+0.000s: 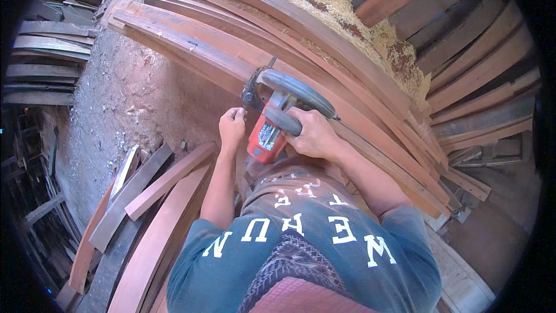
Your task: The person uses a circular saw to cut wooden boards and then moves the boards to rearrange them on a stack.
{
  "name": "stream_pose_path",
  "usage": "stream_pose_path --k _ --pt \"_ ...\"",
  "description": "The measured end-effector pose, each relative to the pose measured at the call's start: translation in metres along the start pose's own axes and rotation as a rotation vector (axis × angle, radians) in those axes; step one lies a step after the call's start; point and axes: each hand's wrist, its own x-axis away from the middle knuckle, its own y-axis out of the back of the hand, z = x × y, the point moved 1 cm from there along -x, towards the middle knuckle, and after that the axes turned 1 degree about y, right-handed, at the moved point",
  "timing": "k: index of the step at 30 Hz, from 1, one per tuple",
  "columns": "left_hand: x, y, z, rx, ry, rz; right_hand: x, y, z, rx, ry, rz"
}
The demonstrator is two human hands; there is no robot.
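We hold a red-bodied circular saw with a grey metal blade guard [282,110] over a stack of long reddish-brown wooden planks [231,46] that runs from the upper left of the view down to the lower right. Our right hand [313,133] is closed around the saw's dark grey top handle, fingers wrapped over it. Our left hand [232,127] is curled into a loose fist just beside the saw's left side, with the fingertips pinched together near the front of the guard; we cannot tell what, if anything, they pinch. The saw rests on the near edge of the plank stack, with its guard pointing away from us and its red motor housing toward our body.

Pale straw-coloured sawdust [347,6] is heaped along the far side of the stack. To the left of it lies bare reddish dirt floor [127,93]. Several shorter loose boards [156,197] lie on the floor by our left forearm, near the lower left. More dark weathered planks [480,81] lean together on the right side. Our teal printed shirt [307,243] fills the lower middle of the view.
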Motion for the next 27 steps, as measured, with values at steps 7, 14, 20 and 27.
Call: stream_pose_path --k 7,14,20,27 --pt "-0.003 0.008 -0.008 -0.016 -0.013 0.003 -0.006 -0.002 0.007 0.033 0.021 -0.012" --pt "-0.015 0.014 -0.005 0.006 -0.018 0.013 -0.018 -0.004 0.012 0.030 0.012 -0.006" --pt "-0.029 0.025 -0.006 -0.017 -0.027 0.025 -0.032 -0.009 0.017 0.023 0.008 -0.014" --pt "-0.043 0.028 -0.002 0.020 -0.010 0.019 -0.046 -0.012 0.018 0.003 -0.024 -0.006"
